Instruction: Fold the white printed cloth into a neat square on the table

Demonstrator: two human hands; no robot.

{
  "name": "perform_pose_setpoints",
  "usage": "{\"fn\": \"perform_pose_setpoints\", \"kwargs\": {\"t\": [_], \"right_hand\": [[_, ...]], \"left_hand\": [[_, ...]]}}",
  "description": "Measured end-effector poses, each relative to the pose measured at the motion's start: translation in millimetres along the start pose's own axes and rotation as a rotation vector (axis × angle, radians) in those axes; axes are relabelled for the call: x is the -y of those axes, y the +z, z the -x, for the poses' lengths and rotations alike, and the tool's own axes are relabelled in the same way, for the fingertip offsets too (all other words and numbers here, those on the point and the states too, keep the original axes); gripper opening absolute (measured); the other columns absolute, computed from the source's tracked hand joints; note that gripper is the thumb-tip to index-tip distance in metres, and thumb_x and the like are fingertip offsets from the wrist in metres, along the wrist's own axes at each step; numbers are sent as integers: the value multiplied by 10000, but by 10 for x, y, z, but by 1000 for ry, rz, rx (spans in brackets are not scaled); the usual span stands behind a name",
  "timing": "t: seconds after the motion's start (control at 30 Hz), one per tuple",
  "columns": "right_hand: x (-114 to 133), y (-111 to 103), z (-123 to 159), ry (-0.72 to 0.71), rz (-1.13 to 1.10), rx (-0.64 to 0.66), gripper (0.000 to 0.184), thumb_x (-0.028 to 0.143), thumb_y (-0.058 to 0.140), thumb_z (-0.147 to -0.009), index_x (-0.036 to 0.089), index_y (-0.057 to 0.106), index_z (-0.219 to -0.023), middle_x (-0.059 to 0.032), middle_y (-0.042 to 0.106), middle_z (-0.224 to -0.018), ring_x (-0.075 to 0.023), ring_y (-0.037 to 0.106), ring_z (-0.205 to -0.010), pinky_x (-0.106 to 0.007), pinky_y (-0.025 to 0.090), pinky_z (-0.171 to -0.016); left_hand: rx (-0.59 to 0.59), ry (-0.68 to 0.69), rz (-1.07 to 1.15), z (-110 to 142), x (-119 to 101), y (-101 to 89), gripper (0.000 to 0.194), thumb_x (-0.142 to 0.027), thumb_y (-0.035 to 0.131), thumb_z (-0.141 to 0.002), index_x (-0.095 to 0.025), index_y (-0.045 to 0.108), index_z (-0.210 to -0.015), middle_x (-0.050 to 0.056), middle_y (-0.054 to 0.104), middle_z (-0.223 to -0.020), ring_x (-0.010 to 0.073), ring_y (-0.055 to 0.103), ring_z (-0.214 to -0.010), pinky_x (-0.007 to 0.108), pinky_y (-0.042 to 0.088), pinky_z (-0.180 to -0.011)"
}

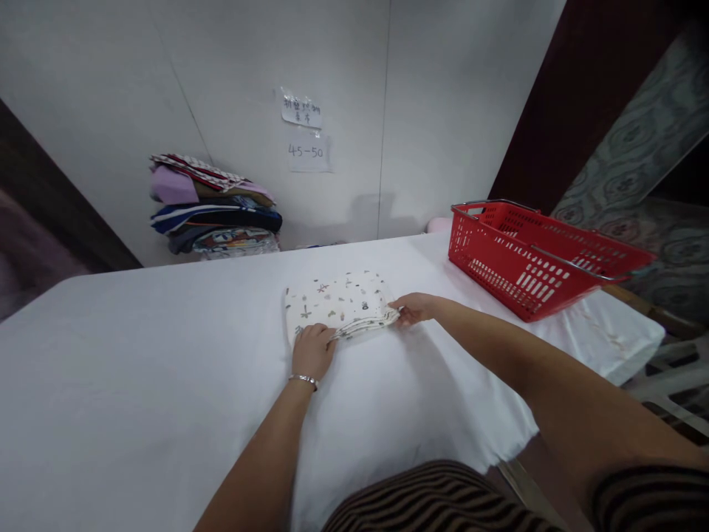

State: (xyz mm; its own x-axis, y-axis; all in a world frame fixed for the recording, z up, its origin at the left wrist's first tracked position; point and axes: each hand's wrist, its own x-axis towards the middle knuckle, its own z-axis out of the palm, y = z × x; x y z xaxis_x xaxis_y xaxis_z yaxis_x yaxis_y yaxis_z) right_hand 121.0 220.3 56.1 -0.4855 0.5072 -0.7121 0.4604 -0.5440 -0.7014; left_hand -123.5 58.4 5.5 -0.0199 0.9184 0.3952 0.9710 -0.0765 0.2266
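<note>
A small folded white cloth with dark printed motifs (337, 299) lies on the white table (138, 369), a little beyond the middle. My left hand (312, 352), with a silver bracelet at the wrist, rests on the cloth's near left corner with its fingers curled onto the edge. My right hand (413, 307) pinches the cloth's layered near right edge between thumb and fingers. Both hands are closed on the cloth.
A red plastic shopping basket (532, 258) with metal handles stands at the table's right end. A stack of folded clothes (213, 210) sits against the wall at the back left. Two paper notes (304, 133) are stuck on the wall. The table's edge drops off at the near right.
</note>
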Motion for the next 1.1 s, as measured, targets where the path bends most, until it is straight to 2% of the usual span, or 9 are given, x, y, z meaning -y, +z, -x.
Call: {"fn": "perform_pose_setpoints", "kwargs": {"t": [0.07,0.2,0.3,0.47,0.73,0.93,1.1], "right_hand": [[16,-10,-6,-56,-11,-30,141,216,577,-809,89,567,-871,-63,638,-690,-116,610,-559,-174,485,-484],[80,-43,-22,-217,-10,-200,60,159,595,-783,119,572,-744,-11,610,-620,-87,592,-557,-142,486,-512],[77,-42,-56,-230,14,-279,111,125,616,-752,131,557,-658,2,580,-558,-97,584,-543,-162,506,-539],[-31,-22,-140,-222,20,-338,167,79,592,-752,138,530,-609,20,545,-501,-91,560,-487,-184,520,-548],[-105,-104,-146,-107,72,-217,133,187,606,-777,105,547,-691,-33,592,-517,-120,569,-440,-210,504,-475],[-24,-118,-52,-35,68,-31,195,257,568,-813,75,560,-883,-89,638,-694,-173,649,-587,-240,529,-508],[-33,-103,-45,-12,12,-14,273,273,597,-792,92,519,-981,-84,625,-770,-187,665,-634,-244,538,-522]], "left_hand": [[0,0,2,2,0,-3,203,-257,478,-796,-250,646,-909,45,603,-892,212,504,-879,359,380,-764],[10,-8,5,8,-12,-12,207,-269,465,-809,-248,643,-912,47,605,-897,211,502,-881,363,381,-773],[11,-9,1,11,-20,-11,206,-274,468,-811,-245,642,-916,48,606,-899,215,503,-881,363,384,-770],[11,-3,2,16,-16,-7,202,-253,474,-805,-245,640,-920,42,606,-902,212,505,-884,356,382,-777],[15,-4,-12,8,-9,-5,212,-260,469,-807,-241,643,-928,47,605,-906,213,508,-891,356,382,-782],[18,0,-16,7,2,5,219,-259,469,-806,-231,643,-937,48,608,-916,214,507,-893,358,382,-784],[23,-2,-24,7,15,16,220,-265,475,-804,-228,641,-943,45,607,-916,211,504,-894,352,381,-782]]}}
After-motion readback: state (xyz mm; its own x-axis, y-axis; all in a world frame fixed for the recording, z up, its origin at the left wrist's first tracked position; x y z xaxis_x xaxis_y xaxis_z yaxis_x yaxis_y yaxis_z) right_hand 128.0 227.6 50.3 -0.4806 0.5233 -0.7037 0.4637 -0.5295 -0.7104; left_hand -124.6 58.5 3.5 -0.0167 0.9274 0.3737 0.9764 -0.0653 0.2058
